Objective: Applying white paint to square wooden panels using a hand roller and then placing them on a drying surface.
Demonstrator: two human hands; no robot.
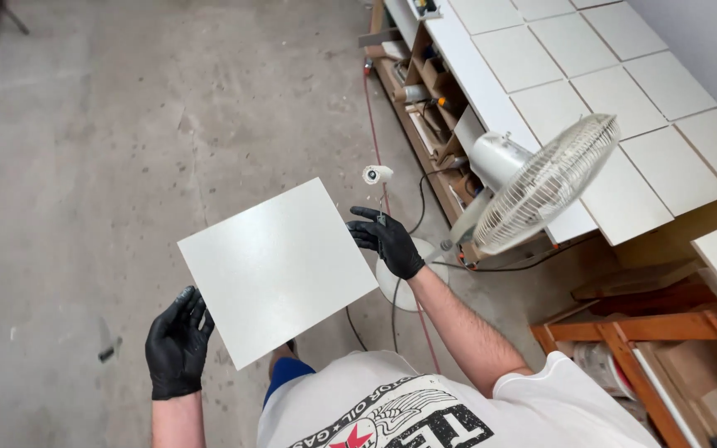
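Panel held flat by its edges, out in front of the person, above the concrete floor.

Both gloved hands carry the white square panel (278, 270) only at its rim, probably so the broad pale face stays untouched: the left hand (178, 344) cups the near left corner with fingers curled under, and the right hand (387, 241) pinches the far right edge, though how firmly is hard to judge from this angle. Being square, it has no long axis; it lies nearly level, turned diamond-wise, one corner pointing away toward the worktop (491, 91), where similar white panels (624, 99) lie in rows beside a tilted fan (545, 187).
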